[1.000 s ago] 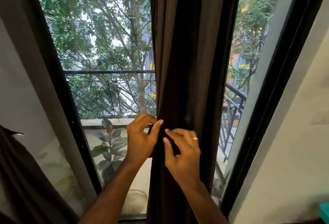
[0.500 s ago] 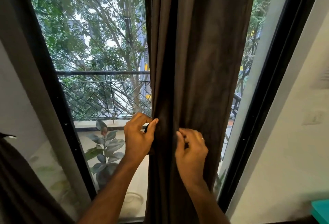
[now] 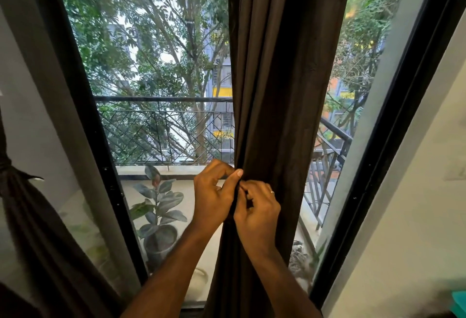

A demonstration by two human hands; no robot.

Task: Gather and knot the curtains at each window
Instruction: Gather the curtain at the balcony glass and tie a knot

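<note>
A dark brown curtain (image 3: 282, 85) hangs in folds down the middle of the window. My left hand (image 3: 214, 196) grips its left edge at waist height, thumb pressed against the front of the fabric and fingers curled behind it. Close beside it, my right hand (image 3: 257, 211), with a ring on one finger, pinches a fold of the same curtain. The two hands touch each other. A second dark curtain (image 3: 27, 216) at the far left is tied into a knot near its top.
Black window frames (image 3: 83, 125) stand on both sides of the glass. Beyond the glass are a balcony railing (image 3: 161, 100), a potted plant (image 3: 158, 206) and trees. A white wall (image 3: 413, 216) is on the right, with a teal object (image 3: 459, 302) at the bottom right corner.
My right hand has moved left across the curtain, drawing the fabric toward my left hand until both meet. The view has shifted slightly, and the knotted left curtain shows more.
</note>
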